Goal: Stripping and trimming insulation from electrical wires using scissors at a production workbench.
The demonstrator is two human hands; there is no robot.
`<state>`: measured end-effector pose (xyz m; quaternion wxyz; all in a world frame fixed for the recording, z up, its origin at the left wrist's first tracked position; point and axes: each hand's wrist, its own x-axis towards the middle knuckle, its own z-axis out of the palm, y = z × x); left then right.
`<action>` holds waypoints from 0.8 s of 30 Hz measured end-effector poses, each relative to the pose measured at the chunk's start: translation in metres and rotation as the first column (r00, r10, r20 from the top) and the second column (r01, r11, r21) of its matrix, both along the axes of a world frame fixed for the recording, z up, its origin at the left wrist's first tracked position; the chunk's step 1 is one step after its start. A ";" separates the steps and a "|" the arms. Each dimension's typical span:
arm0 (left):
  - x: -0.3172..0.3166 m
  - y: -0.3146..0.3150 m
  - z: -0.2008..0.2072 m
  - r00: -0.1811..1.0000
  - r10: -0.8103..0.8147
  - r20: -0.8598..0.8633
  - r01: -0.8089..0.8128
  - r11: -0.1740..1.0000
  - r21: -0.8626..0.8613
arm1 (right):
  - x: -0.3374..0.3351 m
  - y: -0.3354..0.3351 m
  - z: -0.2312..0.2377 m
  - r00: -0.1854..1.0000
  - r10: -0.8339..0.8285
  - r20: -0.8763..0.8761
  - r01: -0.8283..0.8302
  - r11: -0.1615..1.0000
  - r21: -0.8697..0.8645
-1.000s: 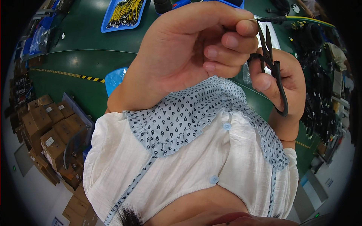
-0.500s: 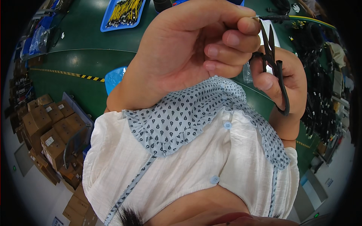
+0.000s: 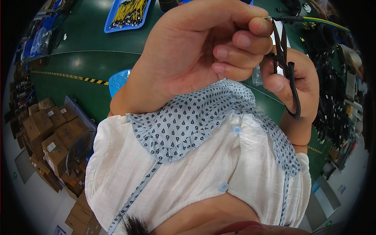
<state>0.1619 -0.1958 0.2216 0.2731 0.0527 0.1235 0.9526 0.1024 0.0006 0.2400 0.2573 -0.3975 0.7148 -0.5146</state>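
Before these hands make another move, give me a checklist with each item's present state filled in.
1. Left hand pinching the thin end of the cable: ok.
2. Scissors held in the right hand: ok.
3. Blades parted: ok, slightly open.
4. Blade tips well away from the left fingertips: not ok, they look very close.
5. Cable squarely between the blades: cannot tell, depth is unclear.
6. Blue tray of yellow-and-black leads apart from both hands: ok.

Right of the left hand's (image 3: 219, 43) grip, the wire (image 3: 325, 21) is green and yellow, its sleeve (image 3: 290, 18) and the scissors (image 3: 290, 72) black, the tray (image 3: 126, 29) beyond blue, and the collar (image 3: 184, 117) beneath pale blue with dark motifs.
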 end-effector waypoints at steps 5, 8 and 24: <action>0.002 0.000 0.001 1.000 0.009 0.012 -0.009 1.000 -0.019 | 0.000 0.000 -0.001 0.999 0.000 -0.041 -0.001 1.000 -0.029; 0.002 0.000 0.002 1.000 -0.006 -0.011 0.005 1.000 -0.012 | -0.001 0.001 0.001 0.999 0.005 -0.041 -0.005 1.000 -0.003; 0.007 0.001 0.009 0.999 0.052 0.001 -0.051 0.989 -0.142 | 0.000 -0.001 -0.004 0.993 -0.022 -0.115 0.017 0.999 -0.046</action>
